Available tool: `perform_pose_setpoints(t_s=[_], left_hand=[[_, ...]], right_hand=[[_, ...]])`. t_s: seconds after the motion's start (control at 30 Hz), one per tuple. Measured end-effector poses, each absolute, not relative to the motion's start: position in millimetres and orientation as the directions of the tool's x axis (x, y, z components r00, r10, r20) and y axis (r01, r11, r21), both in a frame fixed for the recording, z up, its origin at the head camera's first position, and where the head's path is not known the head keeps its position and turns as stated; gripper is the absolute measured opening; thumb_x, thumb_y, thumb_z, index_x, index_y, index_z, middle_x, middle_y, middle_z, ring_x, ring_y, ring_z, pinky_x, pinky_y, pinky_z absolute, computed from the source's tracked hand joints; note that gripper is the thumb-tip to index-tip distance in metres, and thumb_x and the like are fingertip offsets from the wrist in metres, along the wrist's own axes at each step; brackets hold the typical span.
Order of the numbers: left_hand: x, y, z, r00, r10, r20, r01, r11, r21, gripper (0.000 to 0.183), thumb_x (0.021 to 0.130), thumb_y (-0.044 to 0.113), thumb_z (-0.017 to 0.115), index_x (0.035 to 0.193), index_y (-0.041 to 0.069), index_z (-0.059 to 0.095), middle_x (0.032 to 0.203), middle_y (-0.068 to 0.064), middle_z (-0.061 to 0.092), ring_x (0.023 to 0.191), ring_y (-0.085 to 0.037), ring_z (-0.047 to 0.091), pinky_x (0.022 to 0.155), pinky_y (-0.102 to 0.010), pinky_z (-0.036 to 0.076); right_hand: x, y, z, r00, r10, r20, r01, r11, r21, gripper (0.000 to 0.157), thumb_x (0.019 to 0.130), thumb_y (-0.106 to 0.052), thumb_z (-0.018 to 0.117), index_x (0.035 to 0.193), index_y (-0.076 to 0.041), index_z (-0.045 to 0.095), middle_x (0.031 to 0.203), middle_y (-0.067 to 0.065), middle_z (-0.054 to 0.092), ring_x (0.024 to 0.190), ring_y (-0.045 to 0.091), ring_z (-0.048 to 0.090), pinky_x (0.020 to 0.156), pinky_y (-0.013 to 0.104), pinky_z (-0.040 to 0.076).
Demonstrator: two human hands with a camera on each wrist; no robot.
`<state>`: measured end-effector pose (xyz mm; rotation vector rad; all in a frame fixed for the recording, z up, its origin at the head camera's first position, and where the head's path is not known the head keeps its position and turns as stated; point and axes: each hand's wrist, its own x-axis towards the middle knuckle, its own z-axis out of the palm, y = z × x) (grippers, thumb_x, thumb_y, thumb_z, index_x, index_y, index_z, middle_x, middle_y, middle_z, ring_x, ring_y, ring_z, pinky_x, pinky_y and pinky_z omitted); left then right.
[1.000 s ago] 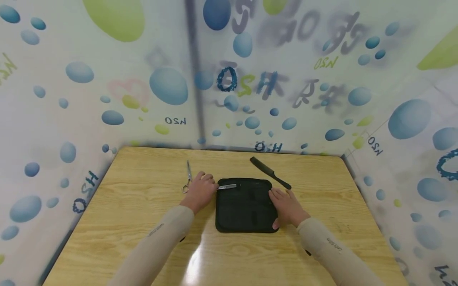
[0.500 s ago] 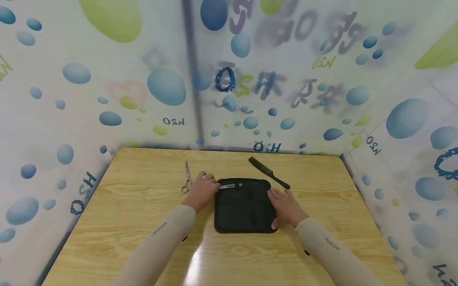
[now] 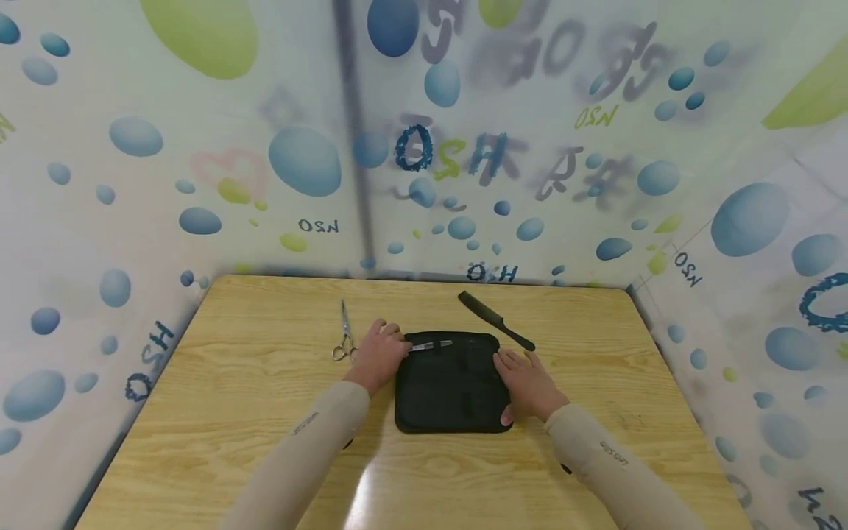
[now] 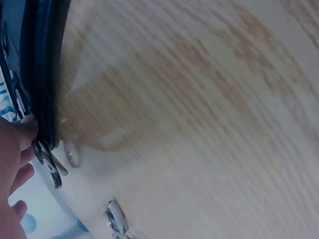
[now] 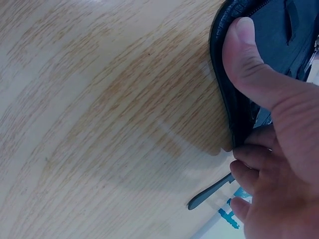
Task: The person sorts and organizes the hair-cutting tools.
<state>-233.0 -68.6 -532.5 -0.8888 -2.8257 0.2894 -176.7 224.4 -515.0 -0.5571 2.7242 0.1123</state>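
A black zip case (image 3: 430, 401) lies open-faced on the table. At its upper left, my left hand (image 3: 379, 357) pinches a pair of silver scissors (image 3: 421, 347) by the handle end. The blades run under a dark loop of the case, and the tip shows on the loop's right side. In the left wrist view the metal finger rings (image 4: 47, 164) stick out past the case's edge beside the fingers. My right hand (image 3: 530, 386) grips the case's right edge, with the thumb (image 5: 244, 45) on the inner face and the fingers along the outside.
A second pair of scissors (image 3: 344, 331) lies left of the case, close to my left hand. Behind the case at the right lies a black comb (image 3: 486, 311) with a handle. The wooden table (image 3: 265, 368) meets patterned walls (image 3: 424, 243) at the back.
My left hand has moved slightly right, sliding the scissors further under the loop, so their tip now shows beyond it. The right hand keeps its hold on the case.
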Motion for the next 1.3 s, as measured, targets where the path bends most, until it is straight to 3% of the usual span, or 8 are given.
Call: perform_pose_setpoints(t_s=[0.3, 0.53, 0.87, 1.1, 1.3], left_hand=[[-229.4, -67.9, -538.1, -0.817, 0.567, 0.104, 0.532, 0.811, -0.243, 0.021, 0.095, 0.028, 0.061, 0.112, 0.03, 0.073, 0.108, 0.005, 0.07, 0.11, -0.017, 0.057, 0.102, -0.041, 0.04], [-222.7, -75.4, -531.0, -0.858, 0.501, 0.113, 0.488, 0.864, -0.127, 0.037, 0.093, 0.035, 0.066, 0.126, 0.019, 0.065, 0.121, 0.0, 0.068, 0.123, -0.022, 0.055, 0.106, -0.045, 0.04], [-214.2, -99.5, -541.4, -0.869, 0.434, 0.239, 0.442, 0.897, -0.021, 0.032, 0.087, 0.034, 0.072, 0.114, 0.017, 0.069, 0.106, -0.002, 0.074, 0.114, -0.026, 0.06, 0.099, -0.047, 0.042], [-210.9, -100.0, -542.7, -0.859, 0.461, 0.222, 0.468, 0.883, -0.022, 0.035, 0.086, 0.032, 0.072, 0.117, 0.018, 0.067, 0.111, 0.0, 0.073, 0.119, -0.025, 0.06, 0.1, -0.047, 0.043], [-207.9, -95.3, -541.5, -0.865, 0.444, 0.234, 0.469, 0.881, 0.059, 0.034, 0.088, 0.026, 0.072, 0.12, 0.015, 0.067, 0.115, -0.003, 0.072, 0.12, -0.028, 0.061, 0.099, -0.05, 0.044]], right_hand=[[-178.3, 223.3, -517.4, -0.862, -0.361, -0.355, -0.387, 0.922, 0.002, 0.116, 0.064, -0.051, 0.086, 0.151, 0.0, 0.03, 0.159, 0.015, 0.029, 0.149, 0.03, 0.026, 0.12, 0.058, 0.015], [-176.9, 225.9, -517.8, -0.865, -0.357, -0.353, -0.382, 0.924, 0.003, 0.116, 0.063, -0.052, 0.086, 0.151, 0.0, 0.031, 0.159, 0.016, 0.03, 0.148, 0.031, 0.027, 0.12, 0.058, 0.016], [-175.6, 225.4, -517.2, -0.867, -0.369, -0.334, -0.389, 0.921, -0.009, 0.116, 0.062, -0.052, 0.086, 0.15, 0.0, 0.032, 0.159, 0.016, 0.031, 0.148, 0.03, 0.027, 0.119, 0.059, 0.016], [-175.2, 225.0, -516.7, -0.867, -0.369, -0.336, -0.391, 0.921, -0.003, 0.116, 0.062, -0.051, 0.086, 0.15, 0.0, 0.031, 0.159, 0.016, 0.03, 0.148, 0.031, 0.028, 0.119, 0.058, 0.016], [-175.9, 225.2, -517.1, -0.867, -0.364, -0.341, -0.388, 0.922, 0.004, 0.116, 0.063, -0.052, 0.086, 0.151, 0.0, 0.031, 0.159, 0.015, 0.03, 0.148, 0.03, 0.027, 0.12, 0.058, 0.016]])
